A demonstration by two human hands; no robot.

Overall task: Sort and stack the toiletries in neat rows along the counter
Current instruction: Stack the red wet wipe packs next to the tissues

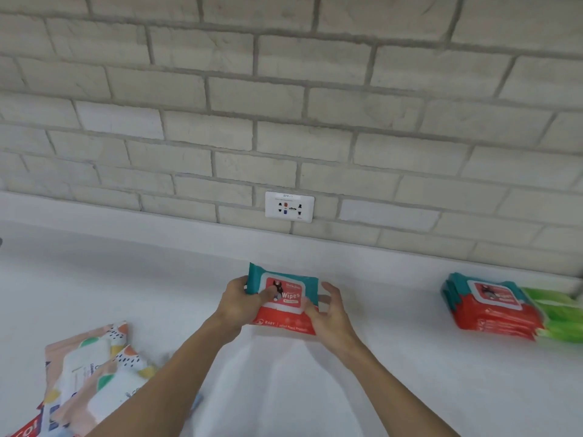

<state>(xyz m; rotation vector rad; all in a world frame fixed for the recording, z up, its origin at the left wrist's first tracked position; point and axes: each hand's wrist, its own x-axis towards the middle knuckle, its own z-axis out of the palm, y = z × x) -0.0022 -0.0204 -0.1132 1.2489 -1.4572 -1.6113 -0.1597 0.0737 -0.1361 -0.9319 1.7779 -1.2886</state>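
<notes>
The left hand [239, 302] and right hand [328, 313] grip one red and teal wipes pack [285, 298]. A pile [492, 310] of such packs sits on the counter [394, 373] at the right.

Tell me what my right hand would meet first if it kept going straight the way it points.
The wipes pack, which the right hand grips; beyond it, probably just counter up to the brick wall.

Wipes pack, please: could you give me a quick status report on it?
Held: wipes pack, left hand and right hand gripping its sides. Far right: matching stack. Nothing between them.
</notes>
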